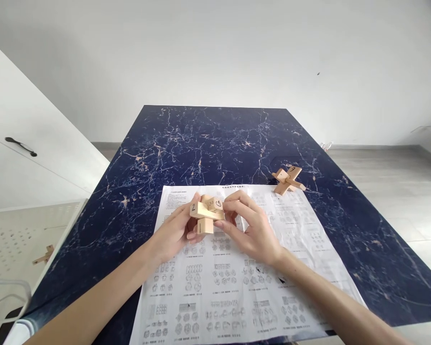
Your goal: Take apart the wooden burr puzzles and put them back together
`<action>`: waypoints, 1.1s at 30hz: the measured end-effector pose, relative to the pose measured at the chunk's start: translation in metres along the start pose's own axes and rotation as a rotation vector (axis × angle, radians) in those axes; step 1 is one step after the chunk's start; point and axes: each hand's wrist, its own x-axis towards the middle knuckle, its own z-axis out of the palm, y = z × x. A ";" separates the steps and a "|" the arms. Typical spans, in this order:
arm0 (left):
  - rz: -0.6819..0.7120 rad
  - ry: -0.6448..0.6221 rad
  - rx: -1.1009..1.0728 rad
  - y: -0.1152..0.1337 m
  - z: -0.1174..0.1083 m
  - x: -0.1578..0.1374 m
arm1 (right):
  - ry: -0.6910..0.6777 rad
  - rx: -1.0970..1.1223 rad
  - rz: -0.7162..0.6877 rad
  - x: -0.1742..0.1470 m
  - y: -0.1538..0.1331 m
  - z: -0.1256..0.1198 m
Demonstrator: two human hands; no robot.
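Between my two hands is a wooden burr puzzle [209, 215], made of pale interlocking bars with handwritten marks such as 1 and 2 on their ends. My left hand [175, 224] wraps around its left side, the fingertips partly hidden behind the wood. On the right, my right hand [249, 225] pinches the bar end with thumb and fingers. Beneath both hands lies a creased instruction sheet [222, 299] printed with rows of small diagrams. How the inner bars fit together cannot be made out.
A second wooden puzzle [288, 180], marked 3, stands at the sheet's upper right corner on the dark blue marbled table [215, 143]. To the left are a white cabinet [32, 124] and another wooden piece [43, 255] beyond the table edge. A white wall rises behind.
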 end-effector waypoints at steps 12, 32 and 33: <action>0.076 0.053 0.000 0.000 -0.003 0.000 | 0.138 0.244 0.395 0.005 -0.002 -0.010; 0.165 0.077 0.248 -0.002 0.004 -0.005 | 0.149 -0.272 0.266 0.004 0.010 -0.007; 0.167 0.079 0.275 -0.002 0.005 -0.005 | 0.144 -0.245 0.265 0.004 0.008 -0.008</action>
